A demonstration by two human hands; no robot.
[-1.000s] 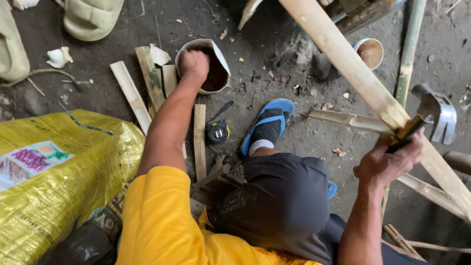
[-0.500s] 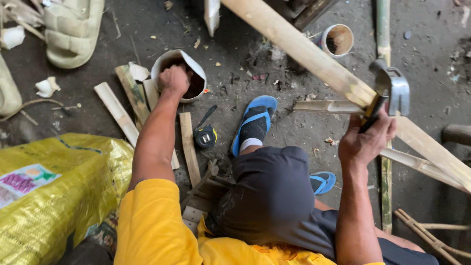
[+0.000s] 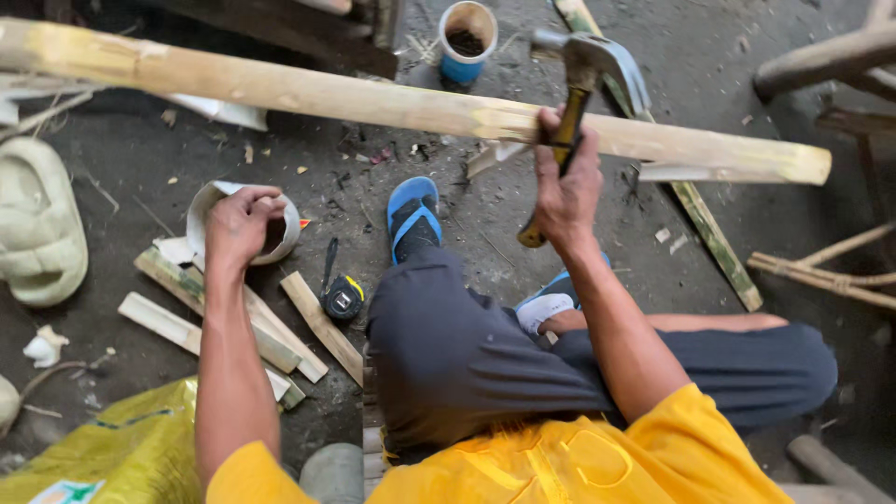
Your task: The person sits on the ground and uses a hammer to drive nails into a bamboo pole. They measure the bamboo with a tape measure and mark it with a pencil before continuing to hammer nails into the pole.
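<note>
My left hand point(image 3: 241, 222) reaches into a white cup point(image 3: 207, 207) on the dirt floor, fingers curled inside it; what it grips is hidden. My right hand point(image 3: 567, 182) is closed on the yellow-black handle of a claw hammer point(image 3: 593, 58), its steel head raised over a long bamboo pole point(image 3: 327, 93) that runs across the view. I sit with knees bent, in dark trousers and blue sandals point(image 3: 413, 215).
Split bamboo strips point(image 3: 280, 327) and a tape measure point(image 3: 343, 297) lie by the cup. A blue-and-white cup point(image 3: 467, 39) stands beyond the pole. A pale sandal point(image 3: 37, 229) lies at left, a yellow sack point(image 3: 121, 453) bottom left, bamboo sticks point(image 3: 831, 271) at right.
The view has swung so the pole now lies nearly level. My right hand has lifted the hammer above the pole. My left hand stays in the white cup.
</note>
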